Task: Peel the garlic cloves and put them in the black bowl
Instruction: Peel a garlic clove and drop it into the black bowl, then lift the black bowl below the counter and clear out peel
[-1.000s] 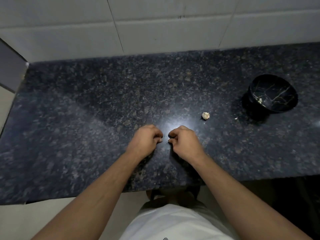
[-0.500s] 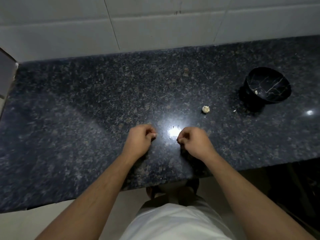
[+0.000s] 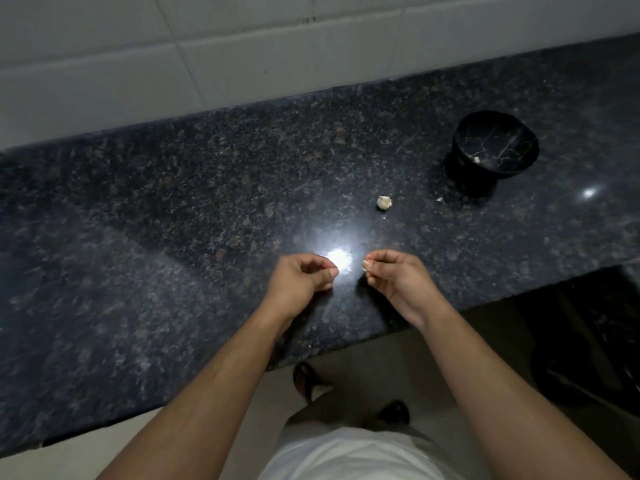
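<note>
- The right hand (image 3: pixel 394 278) pinches a small pale piece, probably a garlic clove (image 3: pixel 365 270), above the counter (image 3: pixel 173 220).
- The left hand (image 3: pixel 298 282) is curled shut; I cannot tell what it holds.
- The garlic remnant (image 3: pixel 384 202) lies between the hands and the black bowl (image 3: pixel 496 147).
- Risk: the bowl stands well apart, so a slippery clove could drop on the carry.

One black bowl (image 3: pixel 496 147), one garlic piece (image 3: pixel 384 202), perhaps two small scraps, two hands.
</note>
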